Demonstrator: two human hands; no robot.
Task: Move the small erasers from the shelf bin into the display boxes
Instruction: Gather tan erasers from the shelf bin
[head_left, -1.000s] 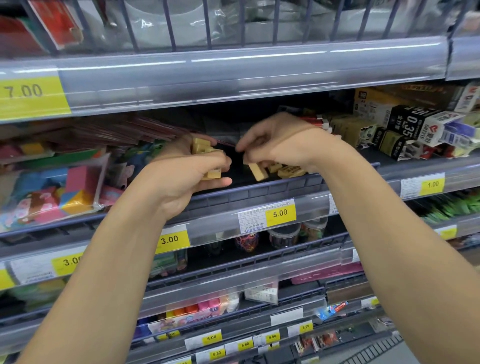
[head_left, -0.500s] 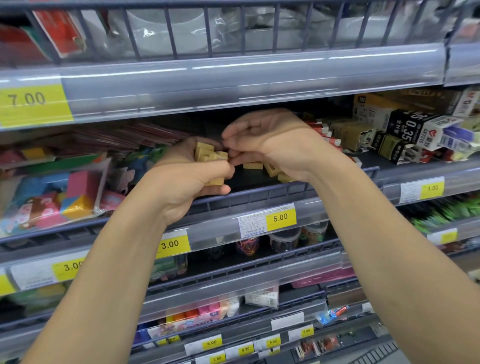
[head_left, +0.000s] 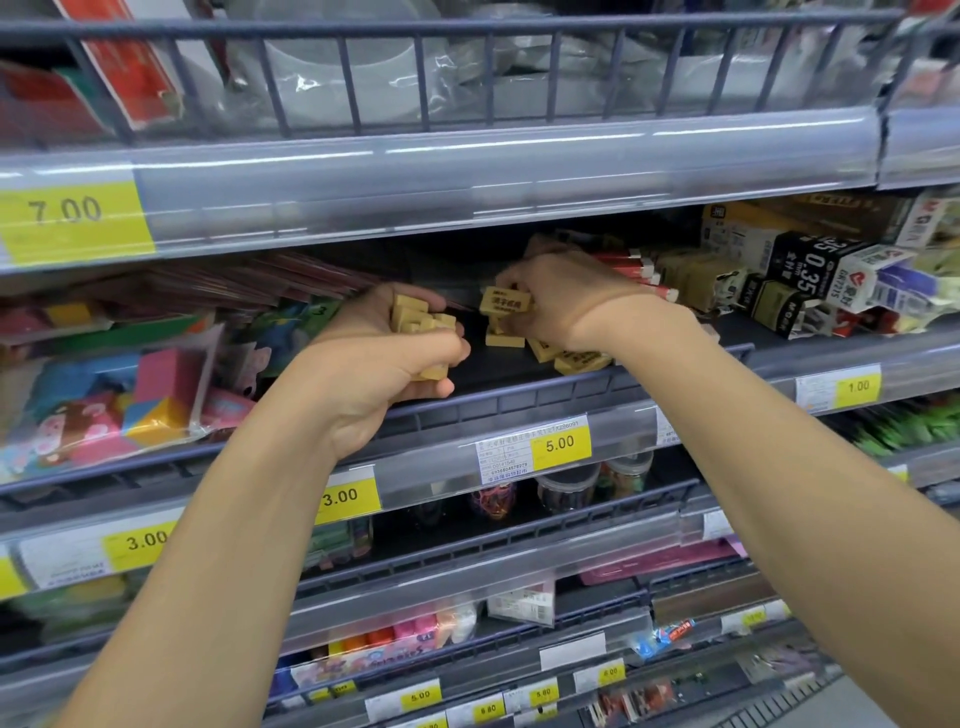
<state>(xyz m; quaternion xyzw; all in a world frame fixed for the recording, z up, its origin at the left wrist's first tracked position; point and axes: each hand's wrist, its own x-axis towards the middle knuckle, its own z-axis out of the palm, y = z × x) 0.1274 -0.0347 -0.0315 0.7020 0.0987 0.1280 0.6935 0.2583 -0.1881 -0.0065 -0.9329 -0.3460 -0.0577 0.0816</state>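
My left hand (head_left: 384, 358) is cupped palm-up at the shelf bin's front and grips a heap of several small tan erasers (head_left: 421, 322). To its right, my right hand (head_left: 566, 301) pinches one tan eraser with printed text (head_left: 506, 301) just above the bin floor. More loose tan erasers (head_left: 571, 358) lie on the dark floor of the shelf bin (head_left: 519, 400) below my right hand. Open display boxes (head_left: 696, 280) of tan erasers stand on the same shelf to the right.
Black and white lead boxes (head_left: 810, 280) crowd the shelf's right end. Bagged colourful erasers (head_left: 119, 405) fill the left side. A grey shelf lip (head_left: 467, 182) with a 7.00 tag overhangs the bin. Lower shelves hold jars (head_left: 566, 488) and pink packs.
My right hand has drawn back right from my left hand and now lifts another single eraser off the bin floor. My left hand stays put with its heap.
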